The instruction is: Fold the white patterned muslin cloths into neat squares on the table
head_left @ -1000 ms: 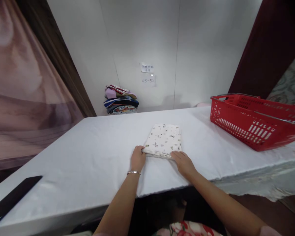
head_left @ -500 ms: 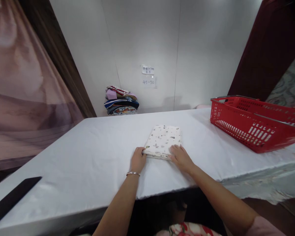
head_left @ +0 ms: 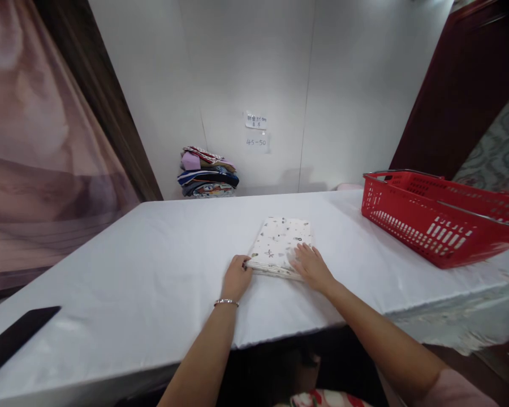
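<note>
A folded white cloth with small dark and green printed motifs lies flat in the middle of the white-covered table. My left hand, with a bracelet at the wrist, grips the near left corner of the cloth, its fingers closed around the folded layers. On the near right part of the cloth's top rests my right hand, fingers spread and lying flat. Several folded layers show along the near edge between both hands.
A red plastic basket with metal handles stands at the right. A stack of folded clothes is at the back, by the wall. A flat black object lies front left. Two handwritten paper signs hang on the wall.
My right hand has shifted slightly from the cloth's near edge onto its top, with the fingers laid flatter. My left hand keeps its hold at the corner. The view has moved a little.
</note>
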A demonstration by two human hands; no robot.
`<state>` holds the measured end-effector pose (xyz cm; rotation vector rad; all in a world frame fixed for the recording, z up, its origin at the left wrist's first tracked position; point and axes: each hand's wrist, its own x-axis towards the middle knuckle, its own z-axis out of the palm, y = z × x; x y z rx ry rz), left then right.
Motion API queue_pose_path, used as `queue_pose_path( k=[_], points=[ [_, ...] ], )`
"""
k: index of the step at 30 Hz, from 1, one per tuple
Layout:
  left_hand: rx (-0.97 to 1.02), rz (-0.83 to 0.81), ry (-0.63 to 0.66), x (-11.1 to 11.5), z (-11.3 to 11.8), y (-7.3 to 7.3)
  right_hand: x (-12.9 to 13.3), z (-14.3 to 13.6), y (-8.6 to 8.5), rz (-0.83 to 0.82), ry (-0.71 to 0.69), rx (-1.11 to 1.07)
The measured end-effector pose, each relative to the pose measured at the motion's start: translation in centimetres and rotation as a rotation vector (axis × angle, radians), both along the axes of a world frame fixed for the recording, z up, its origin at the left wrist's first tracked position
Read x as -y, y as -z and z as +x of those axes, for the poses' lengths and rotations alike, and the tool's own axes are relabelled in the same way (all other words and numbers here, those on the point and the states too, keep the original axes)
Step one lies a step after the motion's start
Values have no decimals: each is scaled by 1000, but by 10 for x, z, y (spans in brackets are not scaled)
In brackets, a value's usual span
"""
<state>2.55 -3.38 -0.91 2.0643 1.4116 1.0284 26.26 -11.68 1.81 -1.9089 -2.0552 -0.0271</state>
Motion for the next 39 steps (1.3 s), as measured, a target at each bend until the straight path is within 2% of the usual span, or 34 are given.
queue_pose_path(
  k=[3,7,10,13,17,19,22,24,28,33,39],
  points=[
    [-5,-1,-10,-1,0,1,-22,4,-5,-2,74,5],
    [-2,-10,-8,-2,0,1,-45,14,9,-122,214,3],
    [9,-15,6,-2,-1,3,-49,20,23,-163,241,-6],
    [38,-36,16,-4,-3,4,-47,23,28,-151,217,-1],
    [210,-148,50,-11,-10,0,-46,24,23,-195,208,15],
    [269,-199,15,-19,-9,-6,-53,23,15,-223,222,28],
    [187,-251,-40,-33,2,-15,-75,21,2,-217,250,42],
    [90,-279,-33,-42,12,-16,-93,23,-3,-196,260,48],
    [-36,-292,-9,-46,27,-7,-121,40,7,-220,348,37],
    [-34,-234,-8,-38,28,2,-125,61,28,-270,398,-20],
    [-34,-257,-22,-36,27,3,-132,59,22,-262,393,24]
  ],
)
